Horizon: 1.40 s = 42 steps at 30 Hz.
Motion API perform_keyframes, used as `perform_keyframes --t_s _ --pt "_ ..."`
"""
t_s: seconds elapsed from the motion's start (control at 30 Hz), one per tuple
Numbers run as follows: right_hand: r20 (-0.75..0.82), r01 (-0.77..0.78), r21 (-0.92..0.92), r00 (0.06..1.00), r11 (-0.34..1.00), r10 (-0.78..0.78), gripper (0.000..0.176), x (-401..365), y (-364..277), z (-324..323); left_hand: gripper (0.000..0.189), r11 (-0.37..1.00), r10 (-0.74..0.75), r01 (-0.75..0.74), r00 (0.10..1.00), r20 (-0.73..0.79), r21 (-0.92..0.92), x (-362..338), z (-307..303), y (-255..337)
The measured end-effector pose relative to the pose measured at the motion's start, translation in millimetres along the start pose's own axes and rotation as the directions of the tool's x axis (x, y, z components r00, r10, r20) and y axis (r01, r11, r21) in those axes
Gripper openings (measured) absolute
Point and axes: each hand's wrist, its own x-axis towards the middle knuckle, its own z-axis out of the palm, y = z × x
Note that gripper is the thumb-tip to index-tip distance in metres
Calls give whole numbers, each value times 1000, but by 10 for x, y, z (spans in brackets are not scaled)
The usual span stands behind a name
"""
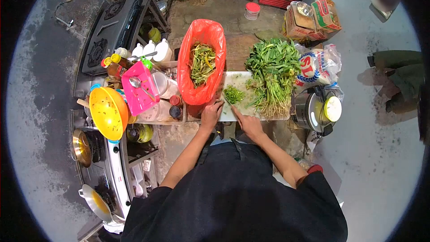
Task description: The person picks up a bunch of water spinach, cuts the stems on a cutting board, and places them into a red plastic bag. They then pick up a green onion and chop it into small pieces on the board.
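A white cutting board (227, 114) lies on the table in front of me. Finely chopped greens (233, 94) form a small pile at its left side. My right hand (249, 126) grips a knife (229, 103), whose thin blade slants up-left beside that pile. Close to the blade, my left hand (212, 114) rests at the board's left edge with its fingers drawn together; whatever they hold is too small to make out. A big bunch of leafy greens (274, 60), stems and roots toward me, covers the board's right side. Left of the board stands a red plastic bag (184, 78) containing yellowish-green trimmings (202, 65).
At left are a pink tray (131, 96) with spoons, an orange bowl (107, 113), bottles and a stove (99, 40). A rice cooker (309, 113) and a printed plastic sack (312, 66) flank the board at right. Another person's legs (403, 78) appear at far right.
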Motion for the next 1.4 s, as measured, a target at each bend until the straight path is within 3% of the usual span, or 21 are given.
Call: perform_keyframes --t_s 0.3,0.6,0.73,0.83,0.9,1.1,1.4 --pt "89 -1 -4 996 1000 2 70 -115 -171 -323 17 996 -94 94 994 52 0 25 -28 58" --pt "1 -23 3 1000 1000 23 75 4 -136 115 18 994 -108 109 993 37 -21 -9 41 -14" --pt "71 -112 32 991 993 110 74 67 -172 152 18 994 -106 106 993 50 7 -32 19 -2" --pt "-43 -7 28 999 1000 8 78 -2 -106 171 18 996 -92 92 996 19 3 -6 7 35" --pt "45 -29 -7 999 1000 29 78 -94 -102 143 18 989 -145 146 989 -36 2 -13 15 40" --pt "-29 3 -51 1000 999 -5 81 -67 -85 154 17 997 -72 72 997 -14 20 -34 54 -51" --pt "31 -16 -51 999 999 18 76 -67 9 90 20 987 -98 86 992 78 136 -75 -13 -22"
